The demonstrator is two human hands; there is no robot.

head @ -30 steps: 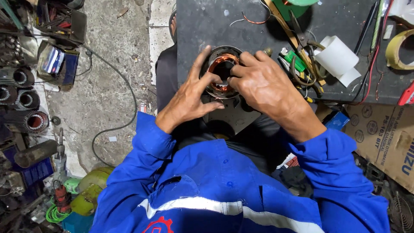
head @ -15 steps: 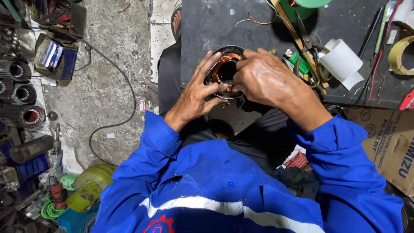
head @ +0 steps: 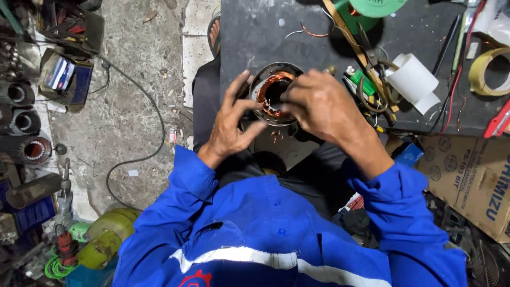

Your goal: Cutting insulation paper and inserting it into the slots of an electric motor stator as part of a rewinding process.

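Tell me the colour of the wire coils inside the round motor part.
Copper-orange, shiny; the wire coils show best in the head view.

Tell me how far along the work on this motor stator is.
Done: copper coils already sit inside the stator. In hand: the left hand steadies its rim while the right hand works at the winding. Left: loose wire ends hang below, and scissors and tape lie unused on the bench.

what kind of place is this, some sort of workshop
Most likely a small motor-repair workshop. Both hands, left hand and right hand, hold a motor stator with copper windings at a dark workbench; more wound stators line the concrete floor, with tape rolls nearby.
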